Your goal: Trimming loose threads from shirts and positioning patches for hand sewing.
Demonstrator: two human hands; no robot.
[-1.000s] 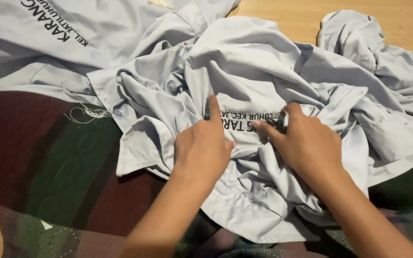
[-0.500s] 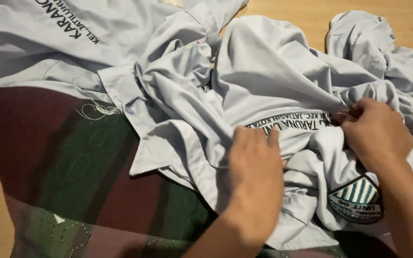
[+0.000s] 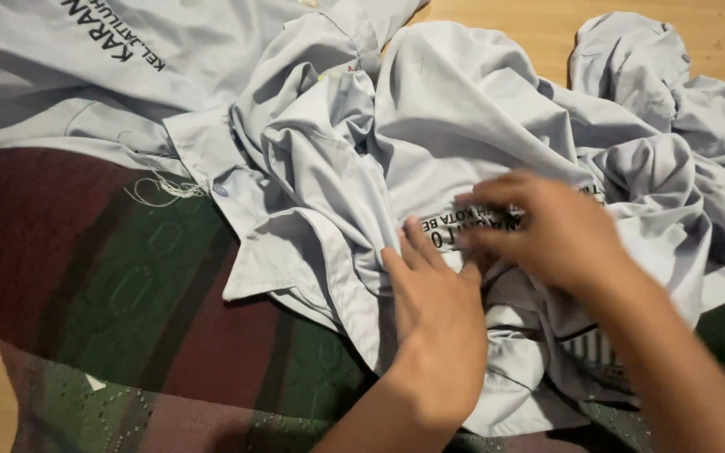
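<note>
A maroon-and-green patterned mat lies at left. On it, the crumpled pale grey shirt spreads centre to right. The left hand presses flat on it, grip spread. The right hand hovers blurred over the printed strip; its grip cannot be told.

Crumpled pale grey shirt with black lettering lies heaped.
</note>
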